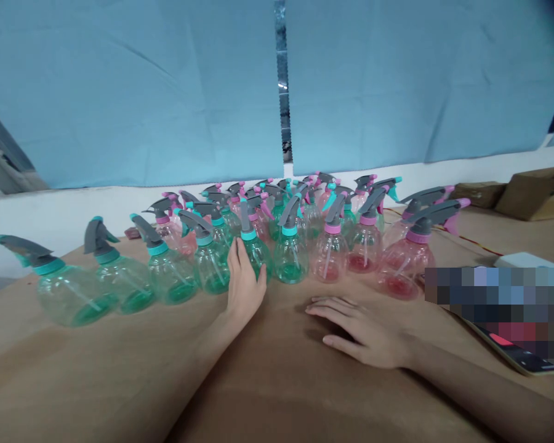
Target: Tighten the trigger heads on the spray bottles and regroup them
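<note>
My left hand (247,283) is at the front row of clear green spray bottles. Its fingers are stretched upward in front of one green spray bottle (260,253), with the thumb apart. It covers part of that bottle, and I cannot tell whether it touches it. Another green spray bottle (211,264) stands just left of the hand. My right hand (357,332) is low over the wooden table (277,375), palm down, fingers extended and holding nothing. Ahead of it stand a pink spray bottle (329,258) and a second pink spray bottle (405,267) with grey trigger heads.
More green and pink spray bottles crowd behind the front row. A phone (512,351) lies at the right, partly blurred out, near a white box (524,260) and a thin wire. Cardboard boxes (535,192) sit at the back right. Blue sheeting (143,92) covers the wall.
</note>
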`<control>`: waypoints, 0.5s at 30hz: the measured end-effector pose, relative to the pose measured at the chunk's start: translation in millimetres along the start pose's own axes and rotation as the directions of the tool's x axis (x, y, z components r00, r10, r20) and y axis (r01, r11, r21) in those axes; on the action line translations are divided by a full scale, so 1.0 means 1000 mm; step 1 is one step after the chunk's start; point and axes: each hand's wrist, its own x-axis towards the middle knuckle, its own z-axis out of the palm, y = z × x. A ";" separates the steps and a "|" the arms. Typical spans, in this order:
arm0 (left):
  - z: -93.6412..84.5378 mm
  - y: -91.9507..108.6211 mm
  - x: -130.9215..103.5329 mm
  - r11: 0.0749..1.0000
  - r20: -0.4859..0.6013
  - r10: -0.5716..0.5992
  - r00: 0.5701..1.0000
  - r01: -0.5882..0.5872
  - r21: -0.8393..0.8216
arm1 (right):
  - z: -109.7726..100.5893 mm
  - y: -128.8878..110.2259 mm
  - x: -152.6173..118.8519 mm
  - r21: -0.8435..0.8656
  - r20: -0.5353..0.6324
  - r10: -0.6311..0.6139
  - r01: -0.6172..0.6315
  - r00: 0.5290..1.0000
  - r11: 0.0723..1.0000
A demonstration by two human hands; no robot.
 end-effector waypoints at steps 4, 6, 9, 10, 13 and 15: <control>-0.020 0.007 0.013 0.995 -0.216 0.073 0.974 -0.085 -0.048 | 0.001 0.001 0.000 0.004 -0.001 0.004 -0.004 1.000 1.000; -0.035 0.010 0.025 0.993 -0.388 0.091 0.917 -0.113 -0.034 | 0.001 0.002 0.000 0.003 0.004 0.001 -0.001 1.000 1.000; -0.055 0.007 0.043 0.996 -0.522 0.001 0.853 -0.048 -0.076 | 0.000 0.001 0.000 -0.001 0.005 0.000 0.000 1.000 1.000; -0.058 0.003 0.048 0.994 -0.526 -0.046 0.849 -0.015 -0.112 | 0.000 0.001 0.000 -0.003 0.007 0.000 0.000 1.000 1.000; -0.061 -0.013 0.057 0.981 -0.464 -0.142 0.874 0.061 -0.184 | -0.001 0.000 0.000 -0.007 0.012 0.001 -0.001 1.000 1.000; -0.059 -0.023 0.059 0.979 -0.406 -0.160 0.900 0.092 -0.182 | -0.001 0.000 0.000 -0.010 0.011 0.000 0.000 1.000 1.000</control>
